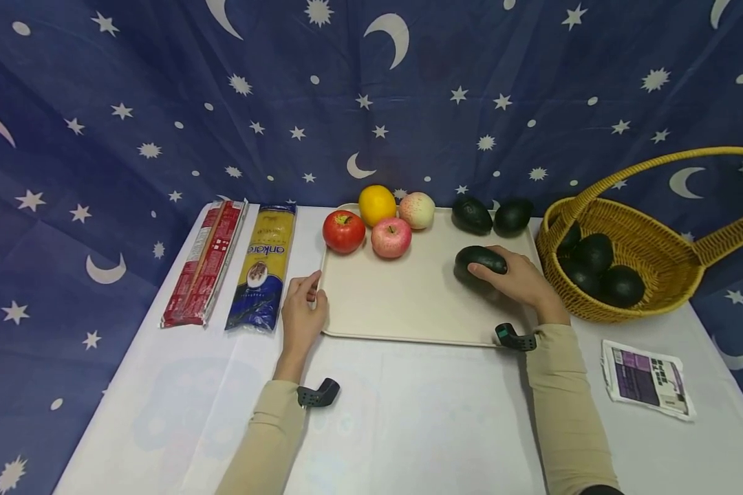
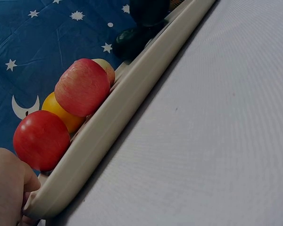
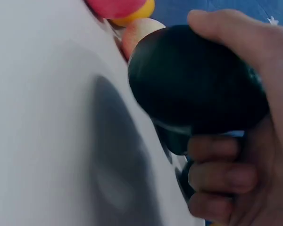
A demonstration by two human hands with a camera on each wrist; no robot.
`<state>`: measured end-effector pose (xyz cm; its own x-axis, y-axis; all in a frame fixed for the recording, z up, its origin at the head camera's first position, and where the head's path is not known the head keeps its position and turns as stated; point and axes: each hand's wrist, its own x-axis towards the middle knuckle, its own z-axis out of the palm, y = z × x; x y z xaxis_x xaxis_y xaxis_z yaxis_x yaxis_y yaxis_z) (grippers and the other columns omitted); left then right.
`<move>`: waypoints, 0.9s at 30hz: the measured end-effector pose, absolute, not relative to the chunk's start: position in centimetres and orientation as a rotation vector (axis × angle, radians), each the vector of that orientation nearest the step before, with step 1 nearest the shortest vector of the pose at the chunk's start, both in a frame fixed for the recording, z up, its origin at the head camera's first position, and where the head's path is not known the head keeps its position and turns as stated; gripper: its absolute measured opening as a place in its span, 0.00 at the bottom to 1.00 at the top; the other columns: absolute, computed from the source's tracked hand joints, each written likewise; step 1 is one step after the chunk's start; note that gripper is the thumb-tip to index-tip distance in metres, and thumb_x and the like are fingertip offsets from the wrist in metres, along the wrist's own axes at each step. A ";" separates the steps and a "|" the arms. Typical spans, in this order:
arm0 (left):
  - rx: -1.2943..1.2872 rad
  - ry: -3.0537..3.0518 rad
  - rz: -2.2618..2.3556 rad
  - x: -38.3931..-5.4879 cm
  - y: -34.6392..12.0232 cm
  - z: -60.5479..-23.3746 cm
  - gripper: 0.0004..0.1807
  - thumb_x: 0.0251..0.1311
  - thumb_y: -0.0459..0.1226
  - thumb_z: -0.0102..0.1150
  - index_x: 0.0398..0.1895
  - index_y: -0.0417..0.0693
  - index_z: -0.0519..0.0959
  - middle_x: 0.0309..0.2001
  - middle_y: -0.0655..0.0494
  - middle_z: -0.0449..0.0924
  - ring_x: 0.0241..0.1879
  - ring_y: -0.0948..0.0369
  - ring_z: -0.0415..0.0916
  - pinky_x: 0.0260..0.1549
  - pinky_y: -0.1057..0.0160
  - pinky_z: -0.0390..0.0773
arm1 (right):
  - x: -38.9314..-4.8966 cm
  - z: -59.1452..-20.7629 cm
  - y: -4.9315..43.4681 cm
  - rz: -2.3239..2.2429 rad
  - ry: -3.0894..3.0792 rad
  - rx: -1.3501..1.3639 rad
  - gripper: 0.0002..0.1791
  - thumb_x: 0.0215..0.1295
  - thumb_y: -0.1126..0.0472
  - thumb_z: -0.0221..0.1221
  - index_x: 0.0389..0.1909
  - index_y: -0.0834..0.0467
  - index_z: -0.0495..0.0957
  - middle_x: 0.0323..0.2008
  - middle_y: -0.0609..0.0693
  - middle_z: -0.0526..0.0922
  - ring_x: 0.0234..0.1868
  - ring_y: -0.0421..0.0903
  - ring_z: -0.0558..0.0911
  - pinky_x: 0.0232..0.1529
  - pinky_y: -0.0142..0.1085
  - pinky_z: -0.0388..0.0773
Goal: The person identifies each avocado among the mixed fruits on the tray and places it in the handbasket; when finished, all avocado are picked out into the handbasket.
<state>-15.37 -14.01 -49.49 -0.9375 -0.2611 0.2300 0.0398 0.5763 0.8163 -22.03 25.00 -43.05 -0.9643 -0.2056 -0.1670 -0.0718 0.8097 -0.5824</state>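
Observation:
My right hand holds a dark green avocado over the right part of a cream tray. Thumb and fingers wrap the avocado in the right wrist view, and its shadow falls on the tray surface apart from it. At the tray's left edge, my left hand grips the rim near the corner. Along the back of the tray sit a red apple, a pink apple, an orange, a pale peach and two more avocados.
A yellow wicker basket with several avocados stands right of the tray, its tall handle arching up. Red pasta packs and a blue-yellow spaghetti pack lie left. A purple-white packet lies front right. Starry cloth hangs behind.

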 end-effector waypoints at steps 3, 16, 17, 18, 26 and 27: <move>0.182 -2.484 -1.301 -15.4 -14.0 -49.5 0.21 0.58 0.31 0.53 0.57 0.45 0.77 0.43 0.49 0.73 0.36 0.56 0.72 0.40 0.62 0.72 | -22.0 -42.8 25.6 -0.963 2.797 -0.253 0.38 0.62 0.34 0.51 0.63 0.57 0.67 0.52 0.62 0.78 0.48 0.57 0.76 0.51 0.51 0.71; 0.183 -2.482 -1.304 -15.3 -14.0 -49.4 0.21 0.58 0.30 0.52 0.57 0.45 0.77 0.43 0.49 0.73 0.37 0.57 0.72 0.40 0.61 0.72 | -20.7 -41.4 27.4 -1.254 2.901 -0.373 0.27 0.66 0.49 0.53 0.64 0.55 0.68 0.51 0.59 0.78 0.42 0.42 0.73 0.42 0.26 0.68; 0.184 -2.483 -1.303 -15.3 -14.0 -49.4 0.21 0.58 0.31 0.52 0.57 0.45 0.77 0.43 0.49 0.73 0.37 0.57 0.72 0.40 0.61 0.72 | -20.5 -41.2 27.6 -1.253 2.903 -0.361 0.27 0.66 0.49 0.53 0.64 0.55 0.69 0.51 0.59 0.78 0.41 0.41 0.73 0.41 0.25 0.68; 0.185 -2.484 -1.302 -15.3 -14.0 -49.4 0.21 0.58 0.31 0.52 0.57 0.45 0.77 0.43 0.49 0.73 0.37 0.57 0.72 0.40 0.61 0.72 | -20.4 -41.1 27.8 -1.249 2.904 -0.352 0.28 0.66 0.49 0.53 0.64 0.55 0.68 0.50 0.59 0.78 0.40 0.40 0.73 0.40 0.25 0.69; 0.188 -2.484 -1.315 -15.4 -14.0 -49.3 0.21 0.58 0.31 0.52 0.57 0.46 0.76 0.43 0.49 0.73 0.37 0.57 0.72 0.40 0.62 0.71 | -19.6 -40.4 29.1 -1.343 2.864 -0.168 0.20 0.64 0.48 0.53 0.55 0.50 0.73 0.27 0.47 0.74 0.27 0.42 0.72 0.28 0.32 0.69; 0.187 -2.484 -1.312 -15.4 -14.0 -49.3 0.21 0.58 0.31 0.52 0.57 0.46 0.76 0.43 0.49 0.73 0.37 0.57 0.72 0.40 0.62 0.71 | -19.5 -40.3 29.2 -1.355 2.860 -0.155 0.20 0.64 0.47 0.54 0.54 0.50 0.73 0.24 0.46 0.73 0.26 0.42 0.72 0.26 0.32 0.68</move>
<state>-15.35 -14.03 -49.32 -0.9387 -0.2632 0.2226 0.0355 0.5686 0.8219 -19.49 29.24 -40.26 -0.9949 -0.0766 0.0662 -0.0997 0.6297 -0.7704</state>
